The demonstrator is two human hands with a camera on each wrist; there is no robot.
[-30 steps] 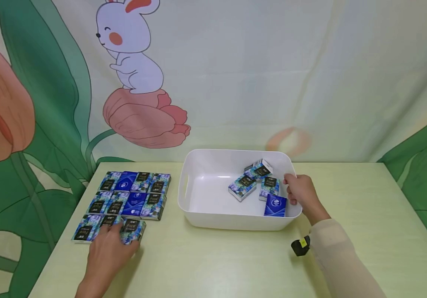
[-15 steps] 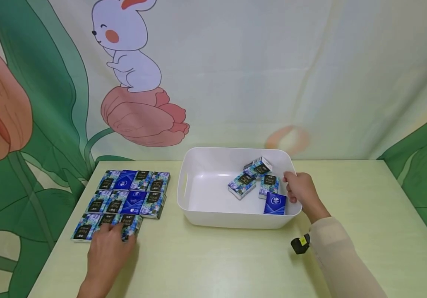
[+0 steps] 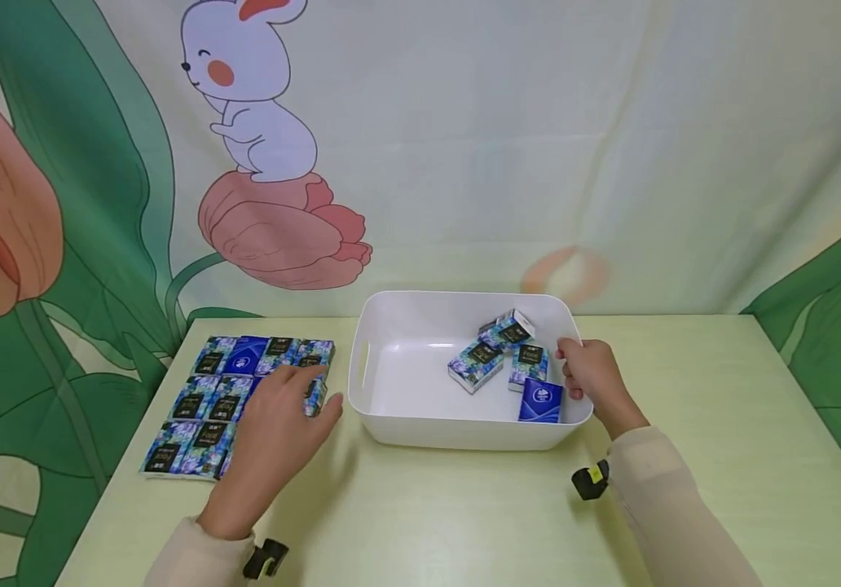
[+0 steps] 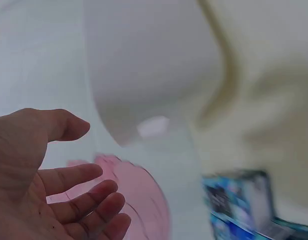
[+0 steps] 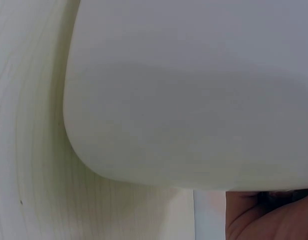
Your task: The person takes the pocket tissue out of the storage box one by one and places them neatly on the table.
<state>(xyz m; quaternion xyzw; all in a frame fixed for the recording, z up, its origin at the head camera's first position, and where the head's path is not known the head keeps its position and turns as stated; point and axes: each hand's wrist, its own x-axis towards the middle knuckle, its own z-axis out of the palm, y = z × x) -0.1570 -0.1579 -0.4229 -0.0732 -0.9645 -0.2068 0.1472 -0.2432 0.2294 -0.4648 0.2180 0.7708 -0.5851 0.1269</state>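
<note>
My left hand (image 3: 277, 432) hovers over the right side of rows of pocket tissue packs (image 3: 196, 397), its fingers relaxed and holding nothing. In the left wrist view the same hand (image 4: 69, 195) shows spread thumb and fingers, with blurred tissue packs (image 4: 228, 200) at lower right. It hides part of the front and middle rows. My right hand (image 3: 596, 379) grips the right end of a white plastic bin (image 3: 450, 432) at its handle. Inside the bin several floral tissue packs (image 3: 475, 365) and a plain blue pack (image 3: 540, 401) lie loosely on the right side.
The bin stands near the back of a pale table (image 3: 464, 522), right of the rows. A curtain (image 3: 464, 163) printed with a rabbit and flowers hangs behind. Small black devices sit at both wrists, one the right wrist device (image 3: 590, 480).
The front row's right-hand tissue pack slid slightly left against its neighbour under my left hand. That hand then lifted off and moved right toward the bin. My right hand stayed on the bin.
</note>
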